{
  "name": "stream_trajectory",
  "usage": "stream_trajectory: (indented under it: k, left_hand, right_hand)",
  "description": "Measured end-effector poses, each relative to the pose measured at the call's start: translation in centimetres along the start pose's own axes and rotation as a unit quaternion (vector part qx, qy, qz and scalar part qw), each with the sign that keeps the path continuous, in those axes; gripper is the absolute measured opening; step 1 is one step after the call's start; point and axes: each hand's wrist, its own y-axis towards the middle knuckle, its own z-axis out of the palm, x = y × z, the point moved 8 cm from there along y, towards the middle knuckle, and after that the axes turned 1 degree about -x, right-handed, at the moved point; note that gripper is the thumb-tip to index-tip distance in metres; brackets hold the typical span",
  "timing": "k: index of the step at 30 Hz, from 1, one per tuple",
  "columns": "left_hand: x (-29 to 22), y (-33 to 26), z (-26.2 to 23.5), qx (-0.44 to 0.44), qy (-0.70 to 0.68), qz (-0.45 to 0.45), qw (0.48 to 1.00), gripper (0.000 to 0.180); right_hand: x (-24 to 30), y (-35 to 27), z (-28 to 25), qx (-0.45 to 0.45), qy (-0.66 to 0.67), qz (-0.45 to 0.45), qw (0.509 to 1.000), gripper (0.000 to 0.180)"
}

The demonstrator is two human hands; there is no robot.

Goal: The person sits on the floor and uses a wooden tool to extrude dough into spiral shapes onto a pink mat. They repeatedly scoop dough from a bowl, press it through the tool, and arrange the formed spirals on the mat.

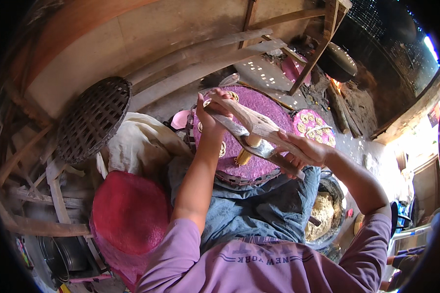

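Two bare hands, both closed on one implement: a wooden press [263,128] made up of two long bars, tilted, held above the lap and over a covered basket. By the left hand [210,112] the far left ends of the bars are gripped. By the right hand [310,148] the opposite ends are clasped, the upper bar lying under the palm and the lower one touched by the curled fingers. Between the bars, one pale cylinder [253,140] is held; beneath it, one bunch of yellow strands [243,157] is seen.

Below: one large round basket [266,103], covered in purple sheeting, on which several yellow coils [222,149] are laid near the left side. Just beside it, to the right: one smaller round tray [296,117], mostly covered with similar coils.

Near the right knee: one basin [341,195], in which pale crumbly dough [322,211] is contained. To the left: one dark woven basket [94,119], stood on edge; one whitish cloth [144,141]; one red-and-pink covered bundle [129,212]. At upper right: one dark pot [341,62], set over a small fire [335,84] fed by logs [344,110].
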Motion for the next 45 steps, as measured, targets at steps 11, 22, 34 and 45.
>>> stream_trajectory:
  k: [11,22,34,45]
  left_hand:
    - [-1.6,0.0,4.5,-0.003,0.041,0.044,0.998,0.049]
    - [-1.2,-1.5,3.9,-0.073,0.047,0.028,0.996,0.037]
    - [-0.4,-0.2,1.0,0.011,-0.099,0.02,0.995,0.025]
    - [-3.6,-0.5,0.4,0.034,-0.074,0.074,0.994,0.021]
  right_hand:
    - [3.0,-3.7,0.4,-0.065,-0.069,-0.039,0.995,0.073]
    - [1.5,-3.9,0.4,-0.091,-0.062,-0.06,0.992,0.077]
    - [-2.6,4.6,1.4,0.162,0.352,-0.138,0.911,0.095]
    - [-3.4,9.3,1.6,0.19,0.259,-0.232,0.918,0.062]
